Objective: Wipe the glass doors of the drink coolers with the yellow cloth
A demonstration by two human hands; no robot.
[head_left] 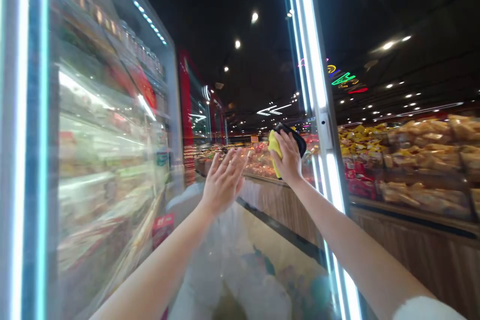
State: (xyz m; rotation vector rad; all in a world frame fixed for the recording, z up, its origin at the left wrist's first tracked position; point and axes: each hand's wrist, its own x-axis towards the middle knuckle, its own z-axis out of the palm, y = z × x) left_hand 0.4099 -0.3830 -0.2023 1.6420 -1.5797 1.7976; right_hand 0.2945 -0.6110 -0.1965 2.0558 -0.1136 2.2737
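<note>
In the head view, the left hand [225, 182] is raised with its fingers extended and slightly parted, the palm turned towards the glass door [258, 245]; nothing is seen to be held by it, and whether the pane is actually touched cannot be told. A yellow and black cloth [275, 152] is held by the right hand [290, 157], up and to the right of the left hand; its fingers are kept close together, lightly bent and laid over the fabric, while the thumb is hard to make out.

The cloth is held upright before the pane, just left of the lit door edge [339, 195]; its yellow part is shown at the left of the hand, its black part above and to the right of the fingers; its middle is covered by the hand, and its outline is softly rounded.

Pale reflections are carried by the pane; to the left, shelves of goods [108, 175] are blurred behind a bright upright light strip [20, 160]; to the right, bagged goods [423, 160] are stacked above wood-look panelling [416, 255]; the dark ceiling is dotted with lamps [255, 17].
</note>
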